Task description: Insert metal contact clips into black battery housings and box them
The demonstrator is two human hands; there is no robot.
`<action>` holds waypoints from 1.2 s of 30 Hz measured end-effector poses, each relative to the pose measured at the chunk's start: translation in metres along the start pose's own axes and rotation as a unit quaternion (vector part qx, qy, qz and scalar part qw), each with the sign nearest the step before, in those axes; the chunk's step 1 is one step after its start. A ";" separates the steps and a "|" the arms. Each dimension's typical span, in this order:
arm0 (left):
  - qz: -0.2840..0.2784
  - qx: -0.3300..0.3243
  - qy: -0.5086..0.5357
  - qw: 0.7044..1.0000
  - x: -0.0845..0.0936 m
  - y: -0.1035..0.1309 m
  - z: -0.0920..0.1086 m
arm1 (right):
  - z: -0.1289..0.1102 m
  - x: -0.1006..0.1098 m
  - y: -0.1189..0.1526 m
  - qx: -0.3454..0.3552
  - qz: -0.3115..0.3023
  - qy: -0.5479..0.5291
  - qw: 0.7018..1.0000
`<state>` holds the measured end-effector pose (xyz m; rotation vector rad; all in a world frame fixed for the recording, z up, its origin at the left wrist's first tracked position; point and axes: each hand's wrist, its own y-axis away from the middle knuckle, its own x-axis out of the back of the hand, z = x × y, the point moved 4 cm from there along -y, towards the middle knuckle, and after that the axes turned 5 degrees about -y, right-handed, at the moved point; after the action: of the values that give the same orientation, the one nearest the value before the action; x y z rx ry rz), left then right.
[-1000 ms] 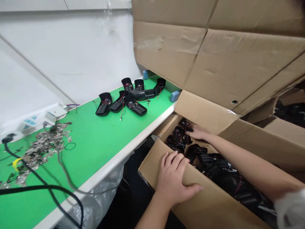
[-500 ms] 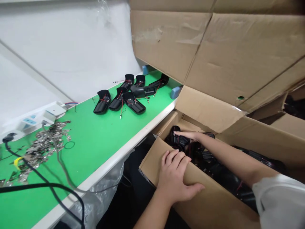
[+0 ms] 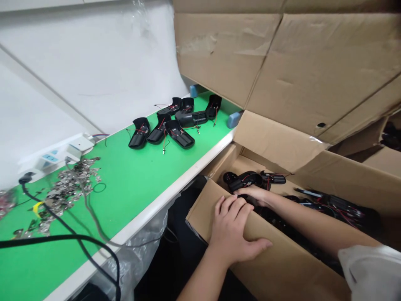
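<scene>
My left hand (image 3: 230,234) lies on the near wall of an open cardboard box (image 3: 282,246), fingers spread over its top edge and thumb stretched out along the cardboard. Inside that box is my right hand (image 3: 256,194), low among black curved plastic housings (image 3: 249,179) with thin red wires. Its fingertips are partly hidden, so whether it grips a part does not show. More black housings (image 3: 344,205) lie deeper in the box, beneath and beyond my right forearm. On the green tabletop (image 3: 134,179), several similar wired black housings (image 3: 180,134) lie in a loose group.
A tall cardboard sheet (image 3: 225,50) rises behind the box. Small metal pieces (image 3: 67,188) are heaped on the table's left beside a white power strip (image 3: 59,156). Dark cables (image 3: 103,255) cross the near left. Blue blocks (image 3: 233,120) sit at the far table end.
My right hand has moved lower and nearer the box's near wall. Black housings in the box have shifted. The housing at the table's far end now sits turned differently. My left hand stays put.
</scene>
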<state>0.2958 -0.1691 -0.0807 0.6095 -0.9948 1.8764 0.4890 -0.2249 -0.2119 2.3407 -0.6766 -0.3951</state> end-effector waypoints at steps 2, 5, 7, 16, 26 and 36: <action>-0.001 0.001 -0.002 1.000 0.000 0.000 0.000 | -0.010 0.007 0.016 0.037 0.023 0.020 0.999; -0.010 0.000 -0.010 1.000 0.000 0.000 0.001 | -0.032 0.012 0.045 0.107 0.047 0.057 0.992; -0.016 -0.002 -0.016 1.000 0.000 0.000 0.002 | -0.050 0.012 0.066 0.144 0.064 0.078 0.984; -0.013 -0.009 -0.010 1.000 0.003 -0.001 -0.002 | -0.162 -0.042 0.118 0.260 0.041 0.103 0.959; 0.026 -0.011 0.016 0.999 -0.003 0.006 -0.002 | -0.323 -0.215 0.024 0.256 -0.068 0.168 0.949; 0.035 -0.019 0.020 0.999 -0.010 0.010 -0.007 | -0.376 -0.272 -0.010 0.261 0.053 0.301 0.916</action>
<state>0.2916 -0.1703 -0.0958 0.5191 -1.0354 1.9195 0.4353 0.1271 0.0851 2.6879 -0.6426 0.6182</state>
